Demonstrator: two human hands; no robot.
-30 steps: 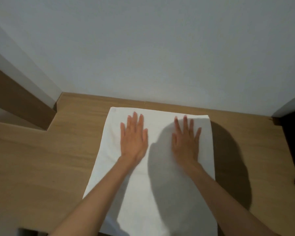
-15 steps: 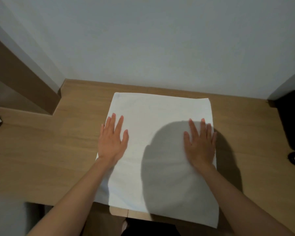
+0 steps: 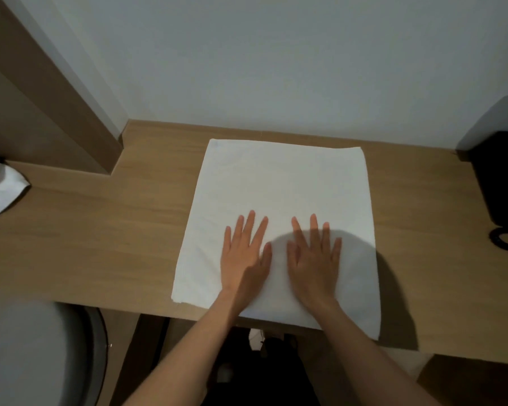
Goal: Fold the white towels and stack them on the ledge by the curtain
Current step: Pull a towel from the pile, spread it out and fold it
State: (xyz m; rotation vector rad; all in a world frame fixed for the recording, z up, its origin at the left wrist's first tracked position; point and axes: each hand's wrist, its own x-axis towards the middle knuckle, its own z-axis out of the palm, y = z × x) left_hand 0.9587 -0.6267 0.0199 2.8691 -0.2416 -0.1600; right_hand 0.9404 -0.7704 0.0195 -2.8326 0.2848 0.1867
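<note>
A white towel (image 3: pixel 282 189) lies flat on the wooden desk (image 3: pixel 106 235), folded into a rough rectangle whose near edge hangs slightly over the desk's front. My left hand (image 3: pixel 245 256) presses flat on the towel's near middle, fingers spread and straight. Beside it, my right hand (image 3: pixel 316 259) also lies flat on the towel, fingers straight, thumbs almost meeting. A second white cloth (image 3: pixel 0 189) lies crumpled at the far left edge on the desk.
A white wall rises behind the desk, with a brown wooden panel (image 3: pixel 41 106) at the left. A black telephone (image 3: pixel 502 186) with a coiled cord stands at the right edge. A round grey seat (image 3: pixel 27 353) sits below left.
Both hands slid from the towel's far part, out to its side edges, then back together near its front edge. The view tilted down, showing the desk's front and floor.
</note>
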